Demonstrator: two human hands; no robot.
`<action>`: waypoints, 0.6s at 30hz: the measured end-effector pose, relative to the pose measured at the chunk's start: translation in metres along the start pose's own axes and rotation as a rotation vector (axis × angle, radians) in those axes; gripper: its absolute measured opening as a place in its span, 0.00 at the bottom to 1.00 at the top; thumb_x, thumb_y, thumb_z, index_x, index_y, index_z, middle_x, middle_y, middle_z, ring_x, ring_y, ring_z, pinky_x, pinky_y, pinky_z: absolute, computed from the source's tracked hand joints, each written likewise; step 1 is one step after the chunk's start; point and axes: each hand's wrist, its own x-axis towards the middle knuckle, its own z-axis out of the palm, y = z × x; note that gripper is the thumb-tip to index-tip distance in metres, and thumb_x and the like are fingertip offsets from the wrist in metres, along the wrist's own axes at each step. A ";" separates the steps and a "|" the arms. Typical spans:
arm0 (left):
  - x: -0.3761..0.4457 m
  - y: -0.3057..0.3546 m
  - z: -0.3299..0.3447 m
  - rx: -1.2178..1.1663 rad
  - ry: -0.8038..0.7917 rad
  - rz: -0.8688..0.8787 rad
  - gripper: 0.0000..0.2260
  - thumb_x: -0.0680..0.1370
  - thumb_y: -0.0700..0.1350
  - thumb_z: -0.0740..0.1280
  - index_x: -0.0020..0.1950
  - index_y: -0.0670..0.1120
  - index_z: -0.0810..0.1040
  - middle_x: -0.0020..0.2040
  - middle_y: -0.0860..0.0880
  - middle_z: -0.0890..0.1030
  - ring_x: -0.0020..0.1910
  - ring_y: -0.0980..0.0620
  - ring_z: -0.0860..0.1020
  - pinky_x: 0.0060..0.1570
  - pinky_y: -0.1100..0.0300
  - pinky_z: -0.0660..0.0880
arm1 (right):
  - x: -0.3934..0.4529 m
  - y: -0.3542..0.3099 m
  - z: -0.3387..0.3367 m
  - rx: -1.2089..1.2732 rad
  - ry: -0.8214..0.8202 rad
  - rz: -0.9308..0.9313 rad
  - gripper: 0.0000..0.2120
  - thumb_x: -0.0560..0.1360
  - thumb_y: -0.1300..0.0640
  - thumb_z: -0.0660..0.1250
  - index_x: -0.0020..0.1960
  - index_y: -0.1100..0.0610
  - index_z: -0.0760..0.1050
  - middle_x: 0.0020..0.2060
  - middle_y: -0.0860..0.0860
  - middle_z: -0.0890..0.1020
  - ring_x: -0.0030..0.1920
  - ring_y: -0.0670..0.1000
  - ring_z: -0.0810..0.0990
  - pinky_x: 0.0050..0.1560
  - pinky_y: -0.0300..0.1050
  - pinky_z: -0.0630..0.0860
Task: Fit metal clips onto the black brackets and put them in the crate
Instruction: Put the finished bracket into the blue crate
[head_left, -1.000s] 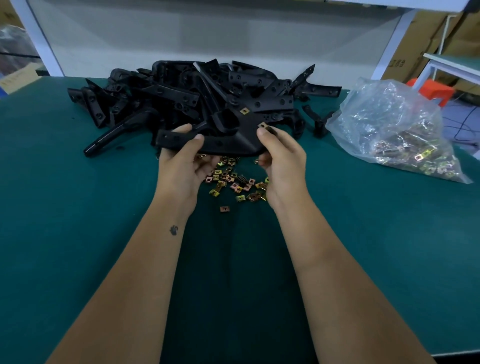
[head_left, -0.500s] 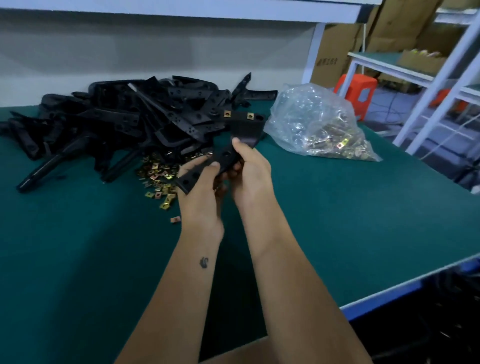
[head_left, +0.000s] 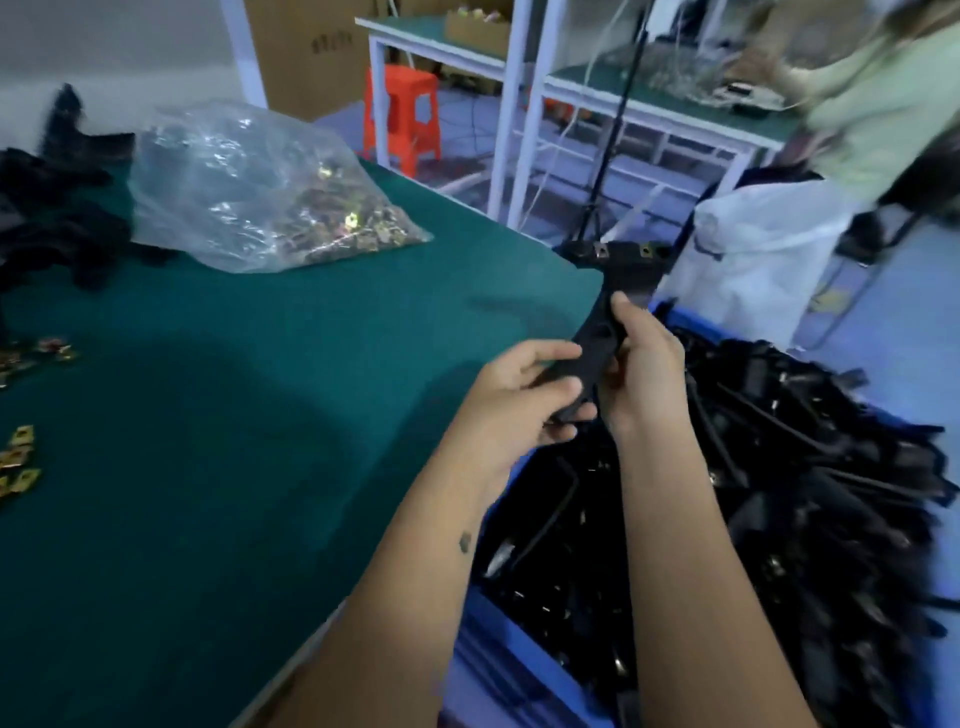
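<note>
From the head camera, I see both hands holding one black bracket (head_left: 613, 312) up in the air at the right edge of the green table (head_left: 260, 441), over the blue crate (head_left: 519, 660). My left hand (head_left: 519, 400) has its fingers curled round the lower end of the bracket, thumb on top. My right hand (head_left: 644, 374) grips the middle, thumb pressed against the face. Two metal clips (head_left: 602, 250) sit on the wide top end of the bracket, one at each corner.

Half a second ago the bracket was held above the middle of the table, near the pile; now the view has swung right and the bracket hangs at the table's edge, with the crate in sight below it. The crate is heaped with black brackets (head_left: 805, 493), blurred.

The clear bag of clips (head_left: 270, 192) now lies to the upper left, and the pile of unfitted brackets (head_left: 57, 208) has slid to the far left edge. A few loose clips (head_left: 21, 457) lie at the left edge.

Behind stand an orange stool (head_left: 402, 119), a white sack (head_left: 753, 249) and another person in a pale green top (head_left: 893, 104).
</note>
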 end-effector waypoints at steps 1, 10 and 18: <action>0.004 -0.014 0.009 0.035 -0.029 -0.055 0.13 0.80 0.32 0.62 0.51 0.50 0.78 0.47 0.52 0.81 0.32 0.58 0.81 0.29 0.68 0.75 | 0.002 0.001 -0.022 -0.031 0.050 0.010 0.05 0.77 0.60 0.67 0.44 0.59 0.79 0.37 0.56 0.81 0.34 0.53 0.79 0.37 0.42 0.75; 0.020 -0.080 -0.013 0.575 -0.008 -0.399 0.09 0.79 0.42 0.65 0.56 0.53 0.78 0.49 0.54 0.79 0.45 0.58 0.76 0.44 0.63 0.71 | 0.005 0.070 -0.139 -0.536 0.347 0.261 0.07 0.77 0.56 0.70 0.40 0.56 0.79 0.29 0.49 0.77 0.25 0.47 0.71 0.28 0.40 0.71; 0.014 -0.054 -0.004 0.445 -0.056 -0.370 0.08 0.81 0.47 0.62 0.54 0.56 0.80 0.58 0.54 0.81 0.60 0.54 0.77 0.64 0.56 0.73 | -0.007 0.089 -0.127 -0.768 0.790 0.059 0.21 0.76 0.59 0.65 0.68 0.57 0.68 0.64 0.55 0.70 0.51 0.56 0.77 0.51 0.53 0.75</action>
